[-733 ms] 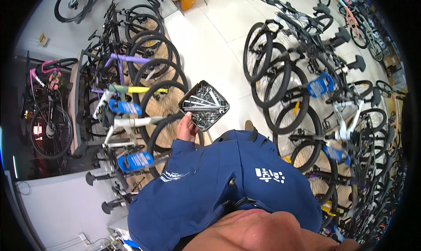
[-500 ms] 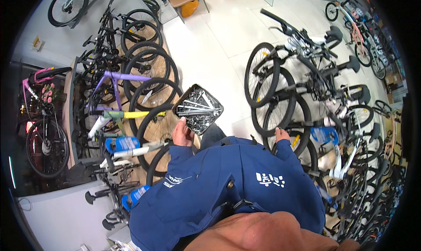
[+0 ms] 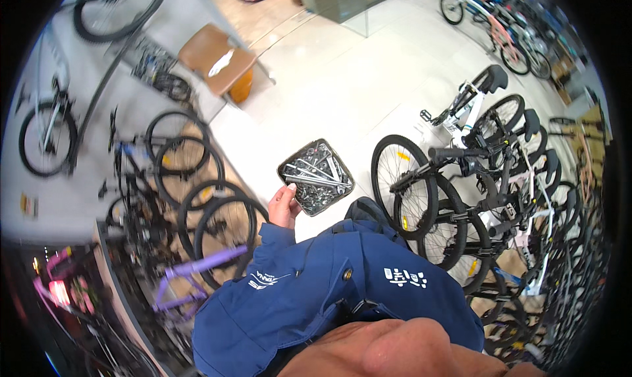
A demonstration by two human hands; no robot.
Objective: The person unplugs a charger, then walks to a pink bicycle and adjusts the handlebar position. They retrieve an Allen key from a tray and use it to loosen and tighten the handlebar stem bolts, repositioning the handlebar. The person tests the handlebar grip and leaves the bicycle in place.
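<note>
The left hand (image 3: 284, 207) grips the edge of a black tray (image 3: 316, 176) full of silver wrenches (image 3: 315, 173), held out over the pale floor (image 3: 342, 87) between rows of bikes (image 3: 461, 179). The right hand is hidden behind the blue jacket (image 3: 329, 291), which bears white lettering on the chest.

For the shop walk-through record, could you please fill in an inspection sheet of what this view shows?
Surface: pale tiled floor, bare down the aisle.
Job's things: dark tray full of metal spanners and small parts, carried level.
Clutter: brown chair with a white item on its seat.
Grips: left hand grips the tray's near-left edge; right hand not in view.
Cables: nothing seen.
Surroundings: black bicycles parked right, purple bicycle and others left, blue jacket sleeve below.
</note>
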